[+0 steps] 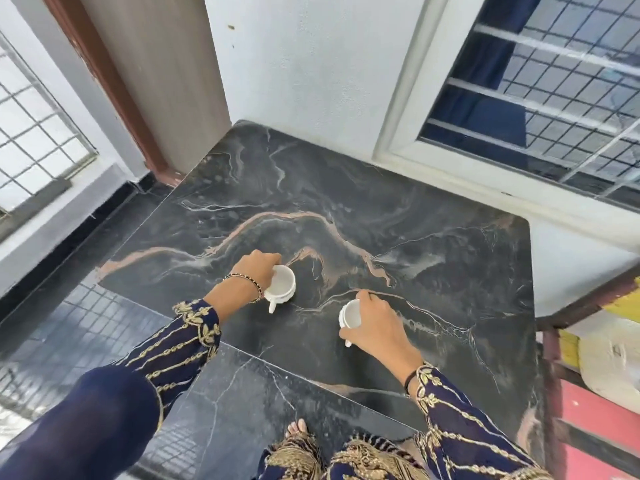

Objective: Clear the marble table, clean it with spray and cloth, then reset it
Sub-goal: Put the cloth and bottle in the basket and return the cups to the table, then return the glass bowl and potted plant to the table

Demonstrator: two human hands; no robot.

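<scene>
Left hand [257, 271]: fingers curled over the rim of the left cup [282, 287], which stands on the dark marble tabletop [346, 188]. Right hand [376, 323]: fingers wrapped round the right cup [350, 315], near the first.

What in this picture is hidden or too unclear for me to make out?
Head view, the only one:
- Whether the right cup rests on the marble table or is lifted: the right hand covers its side and base.
- Part of the rim of the left cup: the left hand curls over it.
- Spray and cloth: nowhere in frame.
</scene>
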